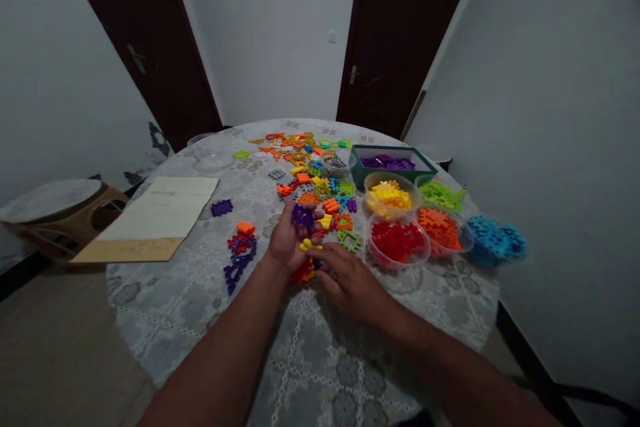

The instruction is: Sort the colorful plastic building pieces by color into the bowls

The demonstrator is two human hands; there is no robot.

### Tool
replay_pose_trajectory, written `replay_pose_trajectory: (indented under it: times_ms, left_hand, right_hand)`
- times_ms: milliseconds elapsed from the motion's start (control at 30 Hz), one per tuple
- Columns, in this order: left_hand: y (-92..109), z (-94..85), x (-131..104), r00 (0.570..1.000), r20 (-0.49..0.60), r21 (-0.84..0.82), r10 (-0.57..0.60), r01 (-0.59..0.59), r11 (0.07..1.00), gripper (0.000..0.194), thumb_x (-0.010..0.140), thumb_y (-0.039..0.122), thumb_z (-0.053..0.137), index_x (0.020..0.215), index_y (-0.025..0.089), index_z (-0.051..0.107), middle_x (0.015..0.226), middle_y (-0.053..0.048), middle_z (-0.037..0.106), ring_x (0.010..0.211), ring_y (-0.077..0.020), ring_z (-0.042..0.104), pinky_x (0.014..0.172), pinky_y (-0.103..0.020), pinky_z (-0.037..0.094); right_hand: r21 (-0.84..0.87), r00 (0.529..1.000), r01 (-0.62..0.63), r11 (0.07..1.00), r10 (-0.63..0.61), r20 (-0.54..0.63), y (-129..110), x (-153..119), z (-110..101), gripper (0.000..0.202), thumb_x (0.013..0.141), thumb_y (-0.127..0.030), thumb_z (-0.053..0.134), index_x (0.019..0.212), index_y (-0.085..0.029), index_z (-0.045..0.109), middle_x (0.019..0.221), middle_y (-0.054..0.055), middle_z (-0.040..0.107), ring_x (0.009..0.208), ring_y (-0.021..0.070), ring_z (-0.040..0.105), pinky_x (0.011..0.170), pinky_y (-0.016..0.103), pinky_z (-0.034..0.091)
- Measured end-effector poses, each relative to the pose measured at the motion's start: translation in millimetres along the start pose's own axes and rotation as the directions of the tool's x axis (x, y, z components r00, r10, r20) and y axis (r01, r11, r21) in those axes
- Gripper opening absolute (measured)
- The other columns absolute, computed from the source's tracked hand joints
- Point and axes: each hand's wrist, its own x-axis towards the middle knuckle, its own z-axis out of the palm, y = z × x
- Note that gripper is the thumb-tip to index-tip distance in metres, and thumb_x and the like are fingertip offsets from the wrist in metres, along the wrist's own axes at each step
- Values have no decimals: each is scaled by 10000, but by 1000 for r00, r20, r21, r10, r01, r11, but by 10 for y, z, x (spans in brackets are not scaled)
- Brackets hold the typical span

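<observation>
Over the middle of the table, my left hand [285,240] is closed around a purple toothed building piece [303,215], palm turned up. My right hand [350,280] comes in from the right, its fingertips pinching a small yellow building piece [309,245] just below the purple one. Whether the two pieces touch, I cannot tell. Partly covered by my hands, orange and yellow pieces [303,273] lie beneath them. Left of my left hand are joined purple pieces [236,268], with a red gear-like piece and an orange piece [245,228] beside them.
Tubs of yellow [390,195], red [397,242], orange [440,230], green [443,195] and blue pieces [495,239] stand at the right. Behind them is a green box [357,173] with purple pieces. Loose pieces [295,147] spread toward the back. A paper-covered board [160,210] lies left.
</observation>
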Motion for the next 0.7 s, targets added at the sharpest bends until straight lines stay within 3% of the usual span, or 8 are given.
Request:
replay_pose_trajectory:
  times_ms: [167, 300, 400, 500, 700]
  left_hand:
    - [-61, 26, 1, 1000, 3, 83, 10, -10, 996, 501, 1083, 579, 440, 1039, 139, 678, 868, -86, 712, 629, -155, 667, 480, -246, 538]
    - [-64, 13, -3, 999, 8, 173, 48, -49, 984, 318, 1017, 448, 651, 1080, 139, 694, 939, -84, 723, 710, -158, 702, 552, -247, 575]
    - [-68, -8, 0, 994, -2, 248, 107, -103, 963, 315, 868, 341, 843, 1085, 158, 705, 999, -58, 721, 740, -136, 703, 559, -213, 561]
    - [-87, -31, 28, 991, -15, 324, 135, -123, 938, 386, 771, 343, 921, 1048, 176, 710, 931, -10, 691, 645, -80, 621, 504, -166, 496]
    - [-146, -98, 79, 980, -56, 559, 192, -129, 819, 406, 780, 488, 899, 996, 187, 733, 751, 24, 616, 561, -80, 526, 450, -154, 444]
  right_hand:
    - [-2, 998, 2, 1000, -2, -68, 8, -22, 84, 339, 1004, -148, 605, 1325, -226, 676, 1170, 86, 683, 1113, 212, 647, 993, 373, 539]
    - [6, 995, 2, 1000, -2, -96, -64, -62, -88, 247, 1020, -192, 611, 1242, -238, 711, 1085, 53, 705, 1021, 189, 662, 931, 336, 532]
    - [-20, 988, -25, 999, 21, -152, -121, -115, -342, 234, 1032, -216, 608, 1244, -233, 706, 1088, 58, 716, 1004, 192, 668, 915, 340, 536]
    - [-99, 972, -80, 992, 56, -230, -81, -118, -687, 242, 1035, -227, 597, 1251, -239, 706, 1104, 65, 729, 989, 198, 682, 914, 360, 551]
    - [-389, 921, -215, 896, 53, -386, 363, 146, -1418, 348, 987, -171, 556, 1291, -212, 722, 1277, 112, 744, 1157, 241, 695, 1065, 445, 535]
